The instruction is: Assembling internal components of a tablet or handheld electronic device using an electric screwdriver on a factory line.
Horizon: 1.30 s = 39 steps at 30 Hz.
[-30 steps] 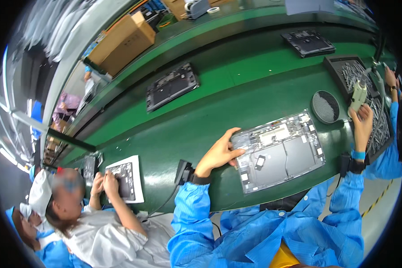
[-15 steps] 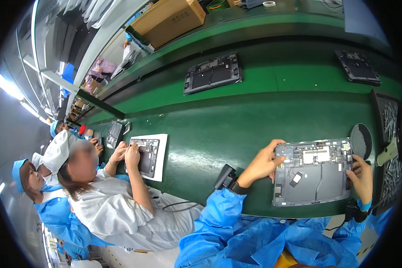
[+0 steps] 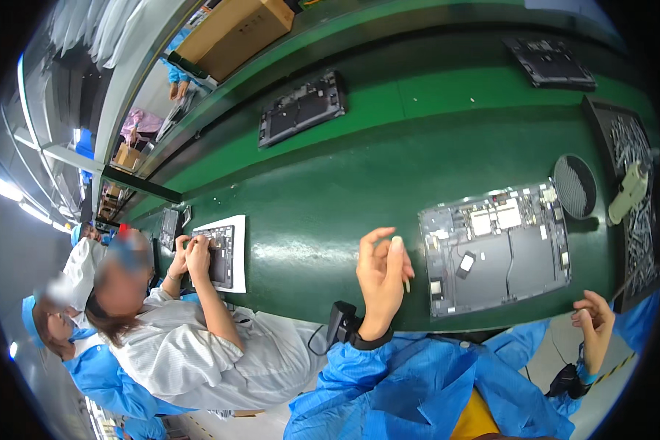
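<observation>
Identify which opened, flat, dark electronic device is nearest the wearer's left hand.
The flat, dark rectangular device immediately right of the bare left hand; the others lie farther off, at the back or near co-workers.

From the wearer's head, the left camera of a side-by-side pair looked down over the near edge of the green counter and across toward its far side, close enough to catch the wearer's blue coat; its fisheye bowed the counter's edges.
</observation>
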Motion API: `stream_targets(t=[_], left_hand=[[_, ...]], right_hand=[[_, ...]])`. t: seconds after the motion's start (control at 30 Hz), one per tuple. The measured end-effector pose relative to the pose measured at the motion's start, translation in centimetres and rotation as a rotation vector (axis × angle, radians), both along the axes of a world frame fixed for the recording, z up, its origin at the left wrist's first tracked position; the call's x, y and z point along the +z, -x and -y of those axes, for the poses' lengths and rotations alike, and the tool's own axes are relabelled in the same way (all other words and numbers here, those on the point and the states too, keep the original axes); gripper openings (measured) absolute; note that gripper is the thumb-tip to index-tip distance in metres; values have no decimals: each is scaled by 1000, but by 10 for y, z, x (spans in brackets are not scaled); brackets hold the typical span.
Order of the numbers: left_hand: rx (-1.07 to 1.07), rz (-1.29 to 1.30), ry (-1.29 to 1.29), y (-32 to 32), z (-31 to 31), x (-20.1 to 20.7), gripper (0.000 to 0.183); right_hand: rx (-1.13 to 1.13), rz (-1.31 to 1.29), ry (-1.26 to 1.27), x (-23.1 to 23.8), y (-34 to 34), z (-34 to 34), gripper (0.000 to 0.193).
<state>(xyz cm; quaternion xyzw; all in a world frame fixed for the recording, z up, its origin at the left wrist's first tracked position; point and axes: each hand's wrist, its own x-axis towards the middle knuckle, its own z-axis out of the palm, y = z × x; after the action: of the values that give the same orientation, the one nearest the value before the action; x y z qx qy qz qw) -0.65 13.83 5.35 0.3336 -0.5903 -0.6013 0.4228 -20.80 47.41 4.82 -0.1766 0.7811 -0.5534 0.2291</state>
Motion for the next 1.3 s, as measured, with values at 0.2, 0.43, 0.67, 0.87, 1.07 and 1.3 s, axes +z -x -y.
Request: stream_targets(t=[0.2, 0.43, 0.67, 0.87, 1.07, 1.3], left_hand=[[-141, 171, 72, -2, -10, 15, 18], [-583, 380, 407, -23, -15, 32, 12], [-348, 475, 536, 80, 82, -12, 8], [-604, 549, 454, 66, 86, -13, 22], [-668, 492, 385, 72, 83, -17, 27], [-597, 432, 459, 67, 71, -14, 34]], right_hand=[[89, 216, -90, -33, -40, -24, 14], [196, 674, -436, -299, -59, -97, 25], [240, 750, -591, -391, -121, -97, 26], [164, 798, -660, -363, -83, -99, 26], [78, 745, -681, -345, -63, -116, 27], [-3, 616, -616, -367, -42, -125, 28]])
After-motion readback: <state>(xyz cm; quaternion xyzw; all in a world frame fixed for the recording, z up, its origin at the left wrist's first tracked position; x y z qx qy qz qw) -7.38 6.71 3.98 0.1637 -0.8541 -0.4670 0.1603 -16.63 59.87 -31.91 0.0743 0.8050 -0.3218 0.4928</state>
